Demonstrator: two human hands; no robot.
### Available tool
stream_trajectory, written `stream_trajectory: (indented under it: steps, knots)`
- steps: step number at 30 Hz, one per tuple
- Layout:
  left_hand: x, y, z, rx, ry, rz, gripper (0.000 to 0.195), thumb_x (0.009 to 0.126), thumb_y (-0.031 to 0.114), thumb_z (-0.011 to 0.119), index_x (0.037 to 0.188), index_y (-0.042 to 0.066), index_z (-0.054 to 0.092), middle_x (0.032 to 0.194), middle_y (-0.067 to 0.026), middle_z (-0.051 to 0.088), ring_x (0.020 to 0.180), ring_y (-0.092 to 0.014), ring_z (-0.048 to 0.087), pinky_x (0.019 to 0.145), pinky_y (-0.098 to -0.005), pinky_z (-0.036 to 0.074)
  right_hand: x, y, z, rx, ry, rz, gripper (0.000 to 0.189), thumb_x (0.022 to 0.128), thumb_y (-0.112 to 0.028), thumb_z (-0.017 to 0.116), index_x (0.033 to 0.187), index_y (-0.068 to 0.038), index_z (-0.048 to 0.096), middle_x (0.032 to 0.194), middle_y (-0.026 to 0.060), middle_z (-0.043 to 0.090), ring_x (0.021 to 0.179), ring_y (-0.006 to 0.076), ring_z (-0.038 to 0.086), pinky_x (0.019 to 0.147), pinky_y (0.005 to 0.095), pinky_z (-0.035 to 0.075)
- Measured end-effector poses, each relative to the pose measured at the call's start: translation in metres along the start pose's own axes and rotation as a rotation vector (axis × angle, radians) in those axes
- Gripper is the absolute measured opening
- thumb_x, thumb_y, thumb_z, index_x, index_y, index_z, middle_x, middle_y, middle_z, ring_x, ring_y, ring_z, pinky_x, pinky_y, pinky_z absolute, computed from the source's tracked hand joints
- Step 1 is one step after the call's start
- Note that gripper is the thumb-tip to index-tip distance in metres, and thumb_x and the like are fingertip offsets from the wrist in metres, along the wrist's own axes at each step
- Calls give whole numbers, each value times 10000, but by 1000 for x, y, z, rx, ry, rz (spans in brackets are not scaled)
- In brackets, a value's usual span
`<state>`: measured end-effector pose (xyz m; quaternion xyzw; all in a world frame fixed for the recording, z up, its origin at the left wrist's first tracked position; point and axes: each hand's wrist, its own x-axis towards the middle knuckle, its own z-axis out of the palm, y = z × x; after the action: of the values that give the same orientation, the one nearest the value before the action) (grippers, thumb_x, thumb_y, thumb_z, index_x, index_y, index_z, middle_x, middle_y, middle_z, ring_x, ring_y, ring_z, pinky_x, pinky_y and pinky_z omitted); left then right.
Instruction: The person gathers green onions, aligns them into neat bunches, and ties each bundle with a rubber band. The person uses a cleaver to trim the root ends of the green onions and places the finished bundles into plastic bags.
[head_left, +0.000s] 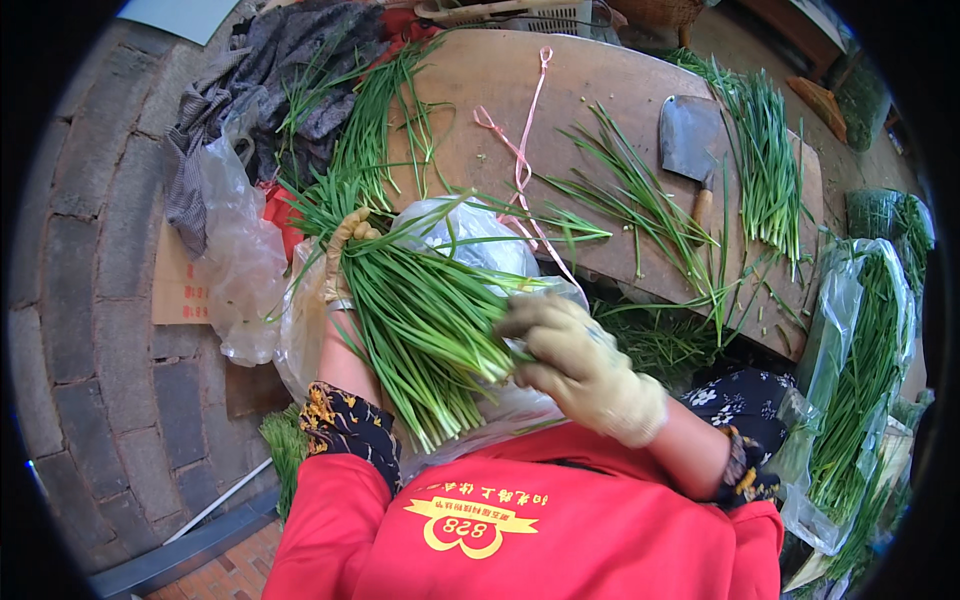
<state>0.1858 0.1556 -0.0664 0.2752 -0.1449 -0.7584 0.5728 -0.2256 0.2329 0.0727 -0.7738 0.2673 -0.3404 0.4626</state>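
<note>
My left hand (346, 244), in a tan glove, is closed around the leafy part of a large bunch of garlic chives (427, 330) over my lap. The pale cut ends fan out towards my body. My right hand (581, 360), in a cream knitted glove, is at the right edge of the bunch near the stem ends, slightly blurred; its fingers are curled, and whether they pinch a stem cannot be told. Clear plastic (480, 236) lies behind and below the bunch. Pink plastic string (525, 161) lies looped on the wooden board (487, 75).
A cleaver (686, 139) lies on the board between loose chives (637, 195) and a neat pile of chives (769, 165). More chives (375, 112) lie at the board's left, beside dark cloth (300, 60). A plastic bag of chives (855, 390) stands at right.
</note>
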Motion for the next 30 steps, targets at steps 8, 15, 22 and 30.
stream_trajectory:
  steps: [8,15,22,30]
  knots:
    - [2,-11,22,-28,-139,38,121,1005,169,581,961,60,611,617,68,270,565,-84,287,542,-260,315,37,23,-54,122,-86,476,600,746,-182,779,1297,-23,603,1254,123,653,1154,230,622,977,348,493]
    - [-1,-12,34,-93,-185,121,247,1005,188,584,1184,21,618,719,48,483,792,-122,550,808,-317,499,108,29,11,145,-180,457,285,874,-231,673,1099,-57,687,945,138,712,906,262,679,800,393,522]
    - [-14,-8,48,-158,-334,204,235,994,147,571,1208,49,590,749,43,466,811,-132,524,881,-357,486,-8,-19,-68,-92,-649,195,251,872,-274,687,1081,-135,673,874,120,688,877,343,673,768,459,526]
    - [-20,-1,79,-245,-648,276,211,1048,139,481,1192,-11,516,756,19,470,777,-135,522,828,-355,474,3,1,-63,-65,-271,536,560,774,-201,794,1277,-44,605,1166,152,670,1058,270,666,919,361,531]
